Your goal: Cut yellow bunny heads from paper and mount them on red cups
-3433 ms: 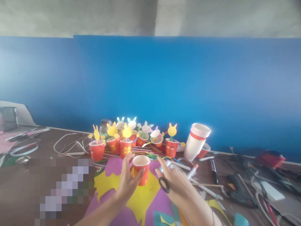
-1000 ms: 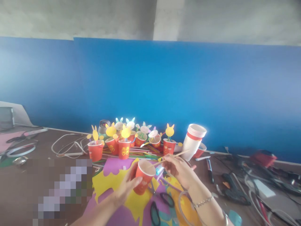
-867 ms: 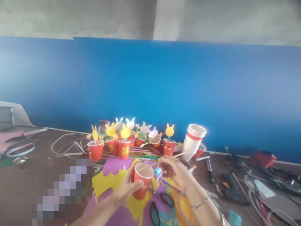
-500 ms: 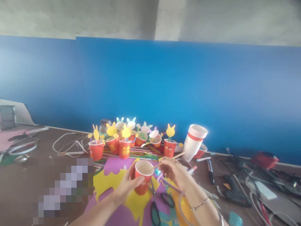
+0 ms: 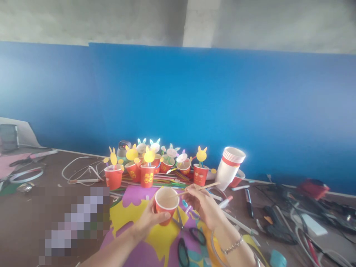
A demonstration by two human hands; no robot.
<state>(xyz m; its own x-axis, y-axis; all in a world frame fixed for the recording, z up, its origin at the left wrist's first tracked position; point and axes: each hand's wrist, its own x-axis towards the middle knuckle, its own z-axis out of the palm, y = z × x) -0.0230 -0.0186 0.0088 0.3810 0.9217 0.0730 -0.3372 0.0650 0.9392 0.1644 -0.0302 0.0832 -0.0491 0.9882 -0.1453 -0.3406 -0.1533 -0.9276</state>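
My left hand is wrapped round a red paper cup and holds it slightly tilted above the coloured foam sheets. My right hand pinches a thin wooden stick whose left end reaches into the cup's mouth. Black-handled scissors lie on the sheets just below both hands.
Several decorated red cups with paper bunny shapes stand in a row behind, over a pile of coloured straws. A stack of white cups leans to their right. Markers, a glue gun and cables crowd the right side; white cords lie at left.
My right hand put down the scissors and took up the wooden stick. My left hand lifted and tilted the cup, and the stick's end went into its mouth.
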